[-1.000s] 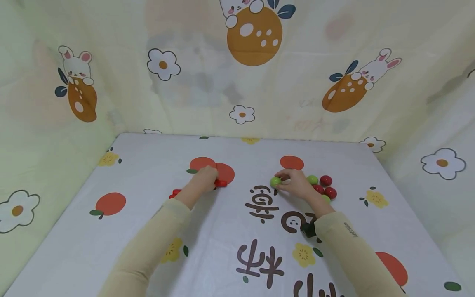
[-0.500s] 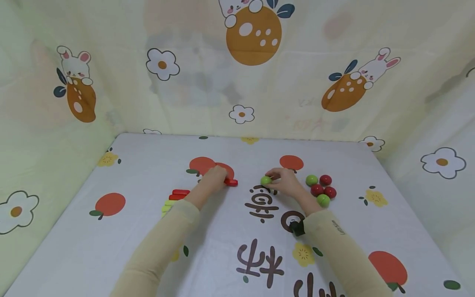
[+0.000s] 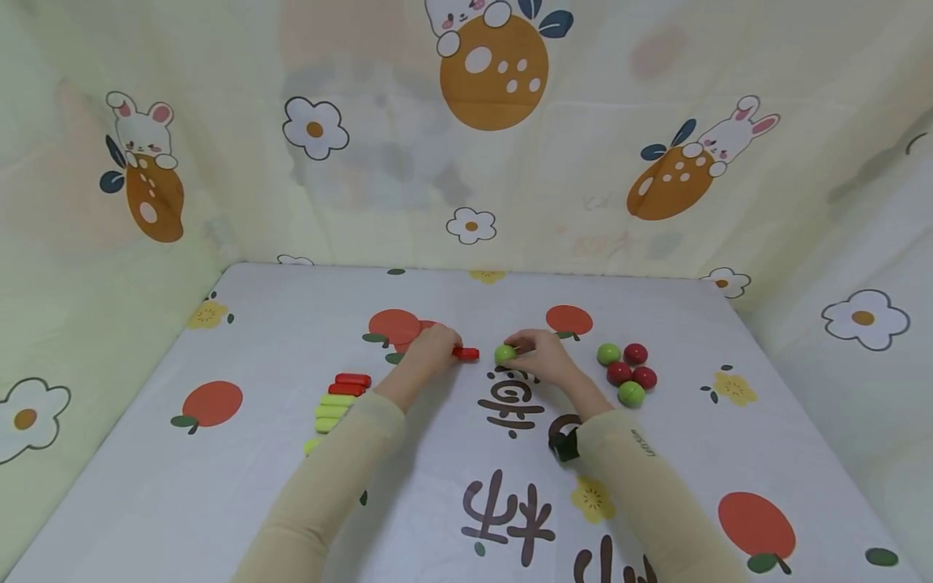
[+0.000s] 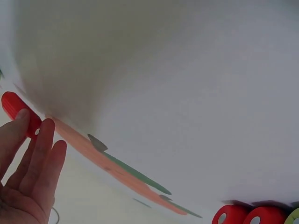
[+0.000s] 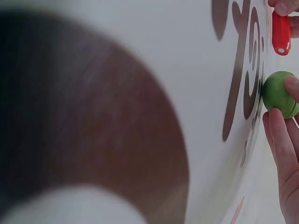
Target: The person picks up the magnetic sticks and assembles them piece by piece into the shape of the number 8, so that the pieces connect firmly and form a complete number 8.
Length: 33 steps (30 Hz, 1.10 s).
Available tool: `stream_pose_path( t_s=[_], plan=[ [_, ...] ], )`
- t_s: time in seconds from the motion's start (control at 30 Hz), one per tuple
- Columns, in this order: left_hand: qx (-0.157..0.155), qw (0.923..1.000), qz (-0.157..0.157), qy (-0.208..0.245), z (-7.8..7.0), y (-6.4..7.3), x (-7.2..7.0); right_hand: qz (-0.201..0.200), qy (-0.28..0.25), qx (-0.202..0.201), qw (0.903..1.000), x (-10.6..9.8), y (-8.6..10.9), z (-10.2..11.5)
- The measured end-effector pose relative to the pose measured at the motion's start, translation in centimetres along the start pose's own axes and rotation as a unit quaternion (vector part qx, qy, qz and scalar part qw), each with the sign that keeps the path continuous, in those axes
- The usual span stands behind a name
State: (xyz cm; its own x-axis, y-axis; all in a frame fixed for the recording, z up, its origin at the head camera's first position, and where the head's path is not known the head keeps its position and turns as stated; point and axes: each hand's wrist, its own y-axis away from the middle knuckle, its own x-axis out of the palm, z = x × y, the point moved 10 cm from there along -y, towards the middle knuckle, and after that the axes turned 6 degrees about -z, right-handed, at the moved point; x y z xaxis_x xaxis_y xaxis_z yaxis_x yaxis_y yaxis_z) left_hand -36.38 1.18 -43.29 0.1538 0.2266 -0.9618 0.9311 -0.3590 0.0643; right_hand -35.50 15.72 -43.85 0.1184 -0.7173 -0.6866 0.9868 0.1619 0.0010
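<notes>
My left hand (image 3: pixel 435 346) pinches a red rod (image 3: pixel 466 354) between thumb and fingers. In the left wrist view the red rod (image 4: pixel 18 112) looks ribbed, with a hole in its near end. Facing it, my right hand (image 3: pixel 543 356) grips a green ball (image 3: pixel 504 354) in its fingertips. A groove runs round the green ball (image 5: pixel 279 93) in the right wrist view, where the red rod (image 5: pixel 281 35) shows just beyond it. A small gap separates rod and ball. Part of each is hidden by the fingers.
Left of the left forearm lies a row of red rods (image 3: pixel 353 379) and yellow-green rods (image 3: pixel 334 411), partly covered by the sleeve. Red balls (image 3: pixel 619 372) and green balls (image 3: pixel 631 394) cluster right of the right hand. A printed cloth (image 3: pixel 211 502) covers the table; a curtain hangs behind.
My left hand has moved right with the red rod, and my right hand has moved left with the green ball, narrowing the gap. More of the rod row and ball cluster shows.
</notes>
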Motion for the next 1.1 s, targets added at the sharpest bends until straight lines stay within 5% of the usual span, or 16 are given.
stream_pose_path(
  t_s=[0.3, 0.47, 0.6, 0.8, 1.1],
  plan=[
    [0.003, 0.9999, -0.015, -0.004, -0.4, 0.0, -0.5, 0.008, -0.017, 0.006, 0.9998, 1.1, -0.6, 0.3],
    [-0.005, 1.0000, 0.004, 0.003, -0.3, -0.6, 0.1, 0.010, -0.020, 0.012, 0.9997, 1.6, -1.0, 0.5],
    [0.007, 0.9999, -0.011, 0.006, 0.1, -1.3, 0.8, 0.009, -0.018, 0.010, 0.9997, 1.7, -1.0, 0.7],
    [0.017, 0.9995, -0.024, -0.007, -0.8, 0.0, -0.6, 0.013, -0.030, 0.006, 0.9995, 1.7, -1.1, 0.7],
    [0.052, 0.9972, -0.049, -0.021, -1.5, 0.1, -0.6, 0.014, -0.043, 0.010, 0.9989, 1.6, -1.2, 0.2]
  ],
)
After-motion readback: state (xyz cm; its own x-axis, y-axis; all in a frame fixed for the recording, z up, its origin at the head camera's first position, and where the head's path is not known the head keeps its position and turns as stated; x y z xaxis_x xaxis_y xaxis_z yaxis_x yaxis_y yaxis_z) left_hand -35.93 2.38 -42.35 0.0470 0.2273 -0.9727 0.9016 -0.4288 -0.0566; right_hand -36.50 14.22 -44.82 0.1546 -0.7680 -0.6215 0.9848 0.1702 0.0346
